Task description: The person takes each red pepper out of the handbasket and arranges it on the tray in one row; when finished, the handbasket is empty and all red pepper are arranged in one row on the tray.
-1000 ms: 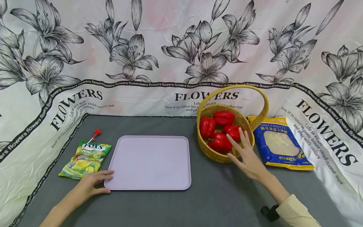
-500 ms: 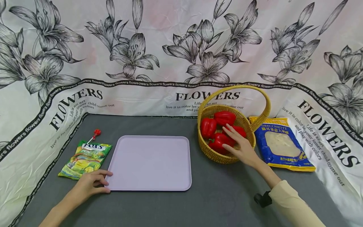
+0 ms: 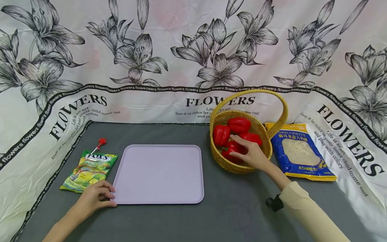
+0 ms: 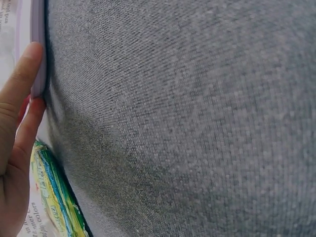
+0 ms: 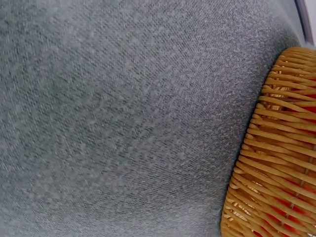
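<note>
Several red bell peppers lie in a yellow wicker basket [image 3: 217, 158] with a tall handle. My right hand [image 3: 252, 153] reaches over its front rim and grips the front bell pepper [image 3: 228, 148], fingers across the top and thumb lower down. That hand is outside the right wrist view, where the basket's woven side [image 5: 276, 163] shows at the right edge. At the near left corner of a pale lilac tray [image 3: 158, 174], my left hand [image 3: 95, 196] holds the edge between thumb and curled fingers. The left wrist view has its fingertips against the tray's rim [image 4: 38, 64].
A green and yellow candy bag [image 3: 92, 169] lies left of the tray, with a red lollipop [image 3: 102, 142] at its top. Right of the basket is a blue and yellow pasta bag [image 3: 300, 153]. A flower-printed cloth [image 3: 145, 107] hangs behind the grey table [image 3: 181, 222].
My right hand has moved left and deeper into the basket, its spread fingers drawing in round the front bell pepper. The left hand stays at the tray corner, its fingers a little more curled.
</note>
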`<action>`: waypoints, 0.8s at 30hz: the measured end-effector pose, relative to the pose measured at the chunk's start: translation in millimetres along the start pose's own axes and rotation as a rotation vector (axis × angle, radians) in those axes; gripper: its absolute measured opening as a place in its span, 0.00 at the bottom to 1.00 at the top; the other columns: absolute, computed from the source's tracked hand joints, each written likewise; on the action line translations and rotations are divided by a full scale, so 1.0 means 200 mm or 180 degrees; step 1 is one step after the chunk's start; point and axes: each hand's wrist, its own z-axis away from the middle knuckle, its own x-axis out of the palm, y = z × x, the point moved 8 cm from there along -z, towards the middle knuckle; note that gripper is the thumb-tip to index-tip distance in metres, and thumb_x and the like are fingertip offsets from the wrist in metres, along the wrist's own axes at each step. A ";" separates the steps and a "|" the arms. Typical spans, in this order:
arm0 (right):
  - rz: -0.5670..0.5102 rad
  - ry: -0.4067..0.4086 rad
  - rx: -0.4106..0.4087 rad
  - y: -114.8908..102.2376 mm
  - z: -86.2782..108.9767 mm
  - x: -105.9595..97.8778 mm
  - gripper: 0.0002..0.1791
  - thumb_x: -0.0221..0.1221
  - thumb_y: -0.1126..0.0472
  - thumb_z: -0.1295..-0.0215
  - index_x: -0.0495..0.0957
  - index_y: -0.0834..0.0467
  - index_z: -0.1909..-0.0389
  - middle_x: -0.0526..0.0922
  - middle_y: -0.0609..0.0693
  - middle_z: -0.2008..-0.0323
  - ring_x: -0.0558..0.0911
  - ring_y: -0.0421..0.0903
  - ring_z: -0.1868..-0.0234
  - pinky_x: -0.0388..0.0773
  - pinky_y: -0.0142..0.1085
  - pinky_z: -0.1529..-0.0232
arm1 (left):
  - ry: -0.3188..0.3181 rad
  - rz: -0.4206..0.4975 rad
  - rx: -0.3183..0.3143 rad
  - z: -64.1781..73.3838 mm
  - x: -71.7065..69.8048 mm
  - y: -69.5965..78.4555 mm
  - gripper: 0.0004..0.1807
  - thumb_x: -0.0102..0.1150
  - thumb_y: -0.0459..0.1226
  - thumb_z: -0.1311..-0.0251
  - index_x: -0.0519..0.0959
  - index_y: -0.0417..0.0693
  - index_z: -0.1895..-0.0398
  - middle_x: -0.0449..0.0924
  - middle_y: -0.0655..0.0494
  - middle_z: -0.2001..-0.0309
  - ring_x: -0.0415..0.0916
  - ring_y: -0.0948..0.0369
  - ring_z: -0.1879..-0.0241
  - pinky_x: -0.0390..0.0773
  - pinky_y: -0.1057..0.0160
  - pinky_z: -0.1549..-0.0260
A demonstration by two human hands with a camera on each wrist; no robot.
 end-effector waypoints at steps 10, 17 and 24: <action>0.0410 -0.0017 0.0212 0.01 -0.02 -0.02 0.32 0.74 0.55 0.53 0.79 0.60 0.45 0.82 0.59 0.52 0.79 0.55 0.56 0.79 0.50 0.58 | -0.0008 -0.0029 0.0088 -0.01 0.00 0.01 0.19 0.80 0.26 0.80 0.81 0.53 0.82 0.76 0.55 0.65 0.73 0.70 0.65 0.72 0.83 0.69; 0.0107 0.0045 0.0391 0.02 -0.02 -0.06 0.30 0.76 0.56 0.55 0.80 0.60 0.48 0.82 0.57 0.54 0.77 0.52 0.56 0.80 0.48 0.57 | -0.0048 -0.0076 0.0008 -0.01 0.00 0.00 0.19 0.80 0.28 0.78 0.80 0.53 0.82 0.76 0.50 0.62 0.75 0.68 0.64 0.72 0.83 0.71; -0.0796 -0.0268 0.0743 0.09 -0.02 -0.04 0.31 0.72 0.60 0.49 0.76 0.63 0.43 0.77 0.60 0.47 0.75 0.58 0.44 0.74 0.47 0.46 | -0.0103 -0.0103 -0.0099 0.00 0.00 0.00 0.18 0.81 0.29 0.77 0.80 0.54 0.82 0.76 0.50 0.62 0.74 0.70 0.62 0.72 0.84 0.68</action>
